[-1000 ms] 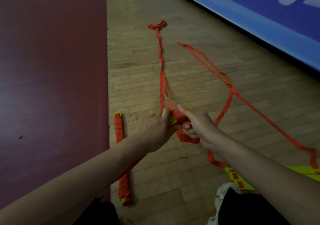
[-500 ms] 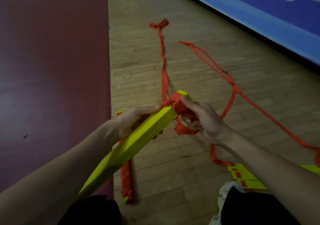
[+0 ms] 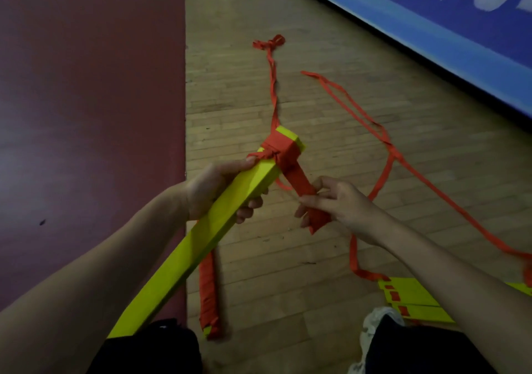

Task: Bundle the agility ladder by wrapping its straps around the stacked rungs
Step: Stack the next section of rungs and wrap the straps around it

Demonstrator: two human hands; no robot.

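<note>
**Strap wrap at far end of rung stack, in progress**

Far left: dark red floor section (image 3: pixel 86 114), bordering the wooden floor (image 3: pixel 288 273). Left hand (image 3: pixel 213 189) has its fingers curled round the yellow stacked rungs (image 3: pixel 187 254), gripping near the far end. The stack is held off the floor, angled up and away from the person. A second bundle (image 3: pixel 208 296), already wound in red, lies on the floor beneath it. The red strap (image 3: pixel 295 175) is wound around the stack's far end and runs down to the right hand (image 3: pixel 339 206), whose thumb and fingers pinch its folded length. Loose straps (image 3: pixel 394 153) trail across the floor to the right, toward flat yellow rungs (image 3: pixel 414 296) on the floor. Blue banner (image 3: pixel 431 42) at upper right.
</note>
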